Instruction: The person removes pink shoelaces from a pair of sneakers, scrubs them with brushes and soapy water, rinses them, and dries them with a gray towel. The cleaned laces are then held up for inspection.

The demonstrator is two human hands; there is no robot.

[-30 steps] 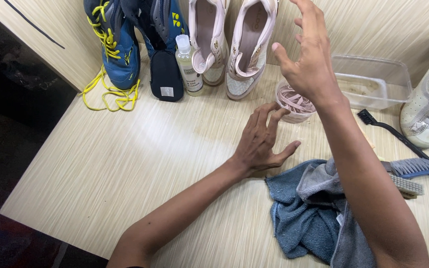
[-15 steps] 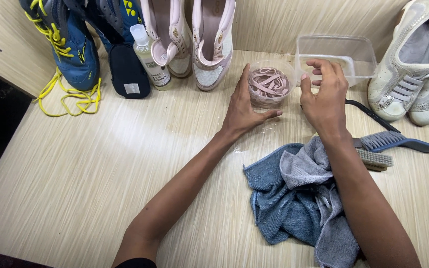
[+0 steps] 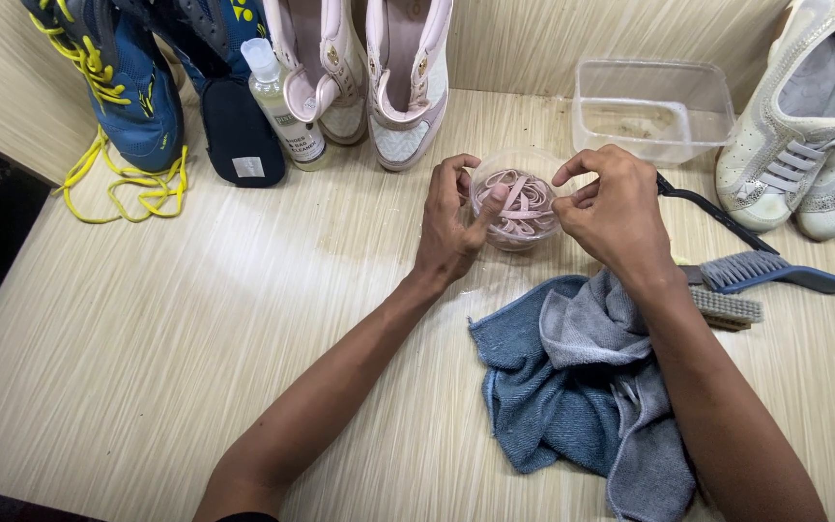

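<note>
A small clear round bowl (image 3: 519,232) holding coiled pink shoelaces (image 3: 517,200) sits on the pale wooden table (image 3: 195,319). My left hand (image 3: 451,222) wraps around the bowl's left side, thumb over the rim on the laces. My right hand (image 3: 611,208) is at the bowl's right rim, its thumb and forefinger pinched on a lace end. A pair of pink and white shoes (image 3: 369,68) leans against the back wall just behind the bowl.
Blue shoes with yellow laces (image 3: 132,92) and a small cleaner bottle (image 3: 282,101) stand at back left. A clear rectangular tub (image 3: 651,108) and white shoes (image 3: 809,126) stand at back right. Brushes (image 3: 761,275) and blue-grey cloths (image 3: 572,387) lie under my right forearm.
My left hand left the table and took hold of the bowl. My right hand came down from the air to the bowl's rim and pinched a lace.
</note>
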